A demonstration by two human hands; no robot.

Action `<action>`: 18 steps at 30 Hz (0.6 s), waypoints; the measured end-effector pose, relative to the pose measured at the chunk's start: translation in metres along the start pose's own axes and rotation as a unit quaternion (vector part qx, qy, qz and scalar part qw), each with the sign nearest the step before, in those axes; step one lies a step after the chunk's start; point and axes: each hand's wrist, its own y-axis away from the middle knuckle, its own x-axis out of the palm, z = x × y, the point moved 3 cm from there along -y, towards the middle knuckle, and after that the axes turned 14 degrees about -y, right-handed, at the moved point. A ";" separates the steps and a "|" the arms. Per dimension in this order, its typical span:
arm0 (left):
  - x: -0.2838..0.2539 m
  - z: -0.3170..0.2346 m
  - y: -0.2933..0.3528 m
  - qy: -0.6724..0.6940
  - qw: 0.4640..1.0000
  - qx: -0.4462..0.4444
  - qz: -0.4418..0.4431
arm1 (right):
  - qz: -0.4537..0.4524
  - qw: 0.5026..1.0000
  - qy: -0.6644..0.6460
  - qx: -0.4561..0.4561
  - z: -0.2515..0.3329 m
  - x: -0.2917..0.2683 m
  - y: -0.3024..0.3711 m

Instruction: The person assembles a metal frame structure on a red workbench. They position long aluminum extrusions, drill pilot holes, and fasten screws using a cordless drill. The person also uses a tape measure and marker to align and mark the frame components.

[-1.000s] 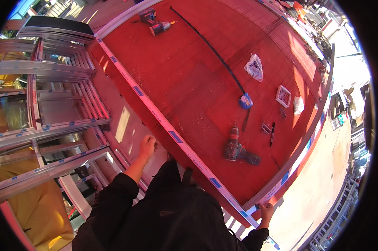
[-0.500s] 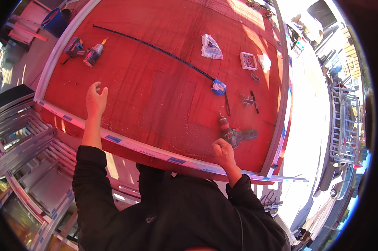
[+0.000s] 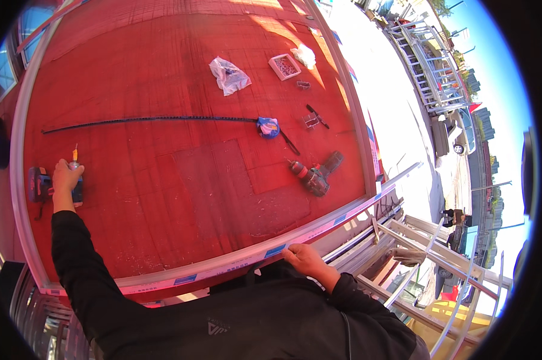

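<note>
Left hand point(image 3: 66, 181): fingers curled about a power tool point(image 3: 77, 193), which lies directly beneath them at the left end of the red desk point(image 3: 127, 222); whether gripped, cannot tell. Right hand point(image 3: 308, 262): fingers bent at the near frame rail point(image 3: 229, 268), closure unclear.

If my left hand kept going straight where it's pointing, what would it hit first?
Your left hand seems to be on the yellow-tipped power tool; straight beyond it, the black tape blade looks first, near its free end, though depth is hard to judge.
</note>
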 end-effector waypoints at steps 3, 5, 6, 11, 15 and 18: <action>0.007 -0.019 0.015 0.014 0.995 0.067 0.069 | 0.012 0.995 -0.054 -0.079 0.010 0.009 0.003; 0.011 -0.035 0.037 -0.007 0.994 0.098 0.053 | 0.020 0.994 -0.054 -0.093 0.013 0.009 0.003; 0.010 -0.043 0.048 0.004 0.993 0.110 0.050 | 0.025 0.993 -0.056 -0.096 0.014 0.008 0.002; 0.001 -0.100 0.102 0.123 0.973 0.190 0.038 | 0.031 0.981 -0.063 -0.183 0.013 -0.006 -0.015; -0.024 -0.171 0.156 0.356 0.914 0.188 0.056 | 0.059 0.955 -0.088 -0.278 0.013 -0.020 -0.037; -0.074 -0.219 0.216 0.549 0.811 0.156 0.126 | 0.121 0.945 -0.094 -0.288 0.018 -0.033 -0.049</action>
